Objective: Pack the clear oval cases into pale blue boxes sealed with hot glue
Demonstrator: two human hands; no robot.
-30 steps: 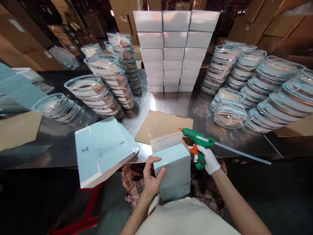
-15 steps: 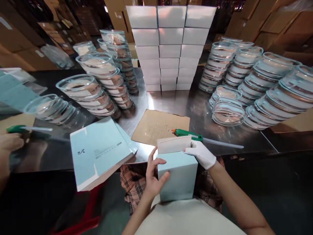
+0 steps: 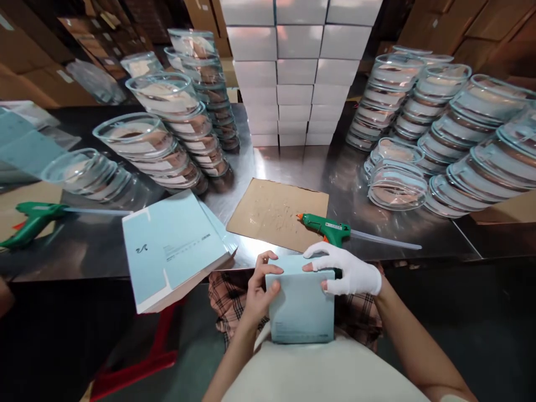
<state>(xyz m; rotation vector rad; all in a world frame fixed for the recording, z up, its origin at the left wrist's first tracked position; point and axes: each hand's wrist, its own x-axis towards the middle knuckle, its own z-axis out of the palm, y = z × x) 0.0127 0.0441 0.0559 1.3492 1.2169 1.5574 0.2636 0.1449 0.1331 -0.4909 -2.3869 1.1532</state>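
A light blue box (image 3: 301,310) rests upright on my lap, against my body, with its top flap lying down. My bare left hand (image 3: 260,293) grips its left side, fingers over the top edge and thumb on the near face. On the right, my right hand (image 3: 349,272), in a white glove with bare fingertips, holds the top right edge. Just beyond the box, a green glue gun (image 3: 324,225) with a long clear glue stick lies partly on a brown cardboard sheet (image 3: 272,209). Strings of dried glue mark that sheet.
Flat light blue boxes (image 3: 176,251) lie at the table's front left. White boxes (image 3: 297,72) are stacked at the back. Clear round containers (image 3: 142,148) stand on the left, more containers (image 3: 397,187) on the right. Another green glue gun (image 3: 37,218) lies far left.
The box's raised top flap has been folded down. My right hand has moved onto the top edge with fingers spread. At far left, another person's hand has let go of the other glue gun.
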